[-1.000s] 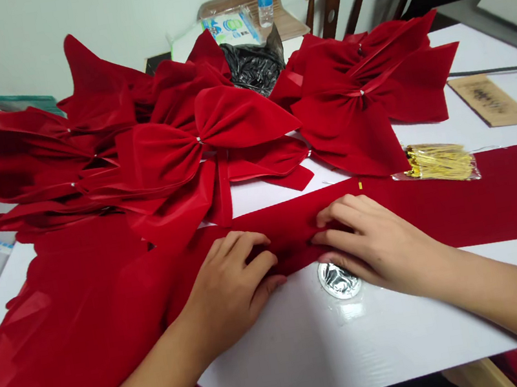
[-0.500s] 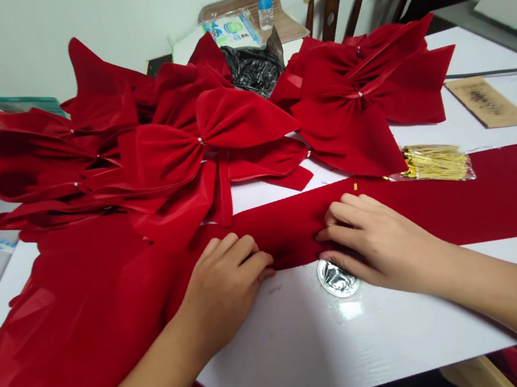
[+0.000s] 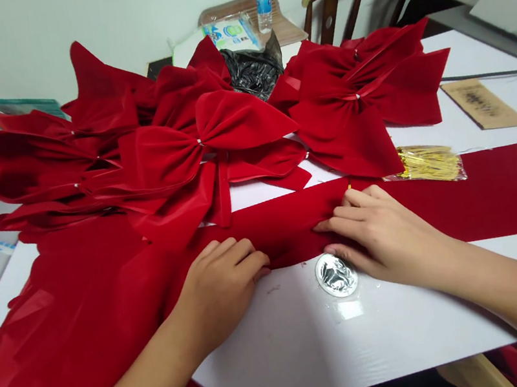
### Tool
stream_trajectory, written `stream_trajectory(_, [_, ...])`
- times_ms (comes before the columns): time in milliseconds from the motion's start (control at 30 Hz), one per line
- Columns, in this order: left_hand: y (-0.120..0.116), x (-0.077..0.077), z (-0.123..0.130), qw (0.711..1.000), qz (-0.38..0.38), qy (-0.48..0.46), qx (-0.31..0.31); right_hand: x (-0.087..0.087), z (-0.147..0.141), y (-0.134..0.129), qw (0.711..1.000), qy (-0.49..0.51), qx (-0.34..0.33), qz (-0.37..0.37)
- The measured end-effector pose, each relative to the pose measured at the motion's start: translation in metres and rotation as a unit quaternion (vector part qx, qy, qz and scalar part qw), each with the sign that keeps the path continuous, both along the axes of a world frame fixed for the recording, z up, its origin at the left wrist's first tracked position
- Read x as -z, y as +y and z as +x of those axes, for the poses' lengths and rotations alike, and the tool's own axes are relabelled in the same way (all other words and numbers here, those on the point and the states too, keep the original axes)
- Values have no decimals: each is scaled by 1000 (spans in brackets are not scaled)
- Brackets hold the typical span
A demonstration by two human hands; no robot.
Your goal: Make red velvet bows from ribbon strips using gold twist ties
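A long strip of red velvety cloth (image 3: 467, 206) lies across the table in front of me. My left hand (image 3: 227, 287) rests at its near edge, fingers curled and thumb tucked close, closed on the cloth. On the same strip, further right, lies my right hand (image 3: 363, 232). Its fingers press on the cloth, with the thumb apart from them at the near edge. A small yellow tip, perhaps a twist tie, shows just beyond its fingers. Just below the right thumb, a round silvery disc (image 3: 337, 275) is on the table.
Several red bows (image 3: 201, 140), white-tied at the middle, are heaped behind the strip. A clear packet of gold twist ties (image 3: 430, 163) lies at the right. More red cloth (image 3: 78, 326) covers the left side. Behind are a black plastic bag (image 3: 257, 76) and a water bottle (image 3: 264, 6).
My right hand has shifted slightly up the strip, its thumb moving off the disc's edge, and its fingers now reach the small yellow piece. My left hand stays nearly in place. The view shifts slightly.
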State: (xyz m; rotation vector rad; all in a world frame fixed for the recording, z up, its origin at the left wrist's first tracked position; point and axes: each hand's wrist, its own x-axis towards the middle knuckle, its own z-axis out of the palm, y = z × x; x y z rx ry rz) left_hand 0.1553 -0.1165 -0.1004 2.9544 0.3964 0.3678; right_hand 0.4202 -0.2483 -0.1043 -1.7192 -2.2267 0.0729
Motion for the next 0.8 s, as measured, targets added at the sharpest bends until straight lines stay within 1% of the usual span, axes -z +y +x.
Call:
stream_trajectory(133, [1, 1, -1, 1000, 2, 0, -15, -1, 14, 1, 999, 11, -51, -13])
stream_trajectory(267, [3, -1, -2, 1000, -6, 18, -15, -12, 28, 1, 993, 0, -113, -44])
stream_trajectory(333, [3, -3, -2, 1000, -14, 25, -6, -18, 30, 0, 990, 6, -128, -66])
stream_trajectory(433, [0, -5, -1, 999, -30, 29, 4, -20, 23, -1, 990, 38, -108, -79])
stream_trajectory(533, [-3, -4, 0, 999, -34, 15, 12, -14, 10, -1, 993, 59, -85, -58])
stream_trajectory(667, [-4, -1, 1, 999, -46, 12, 21, -5, -1, -1, 989, 79, -99, -72])
stream_trajectory(800, [-3, 0, 1, 998, -56, 16, 27, -3, -1, -2, 989, 80, -99, -73])
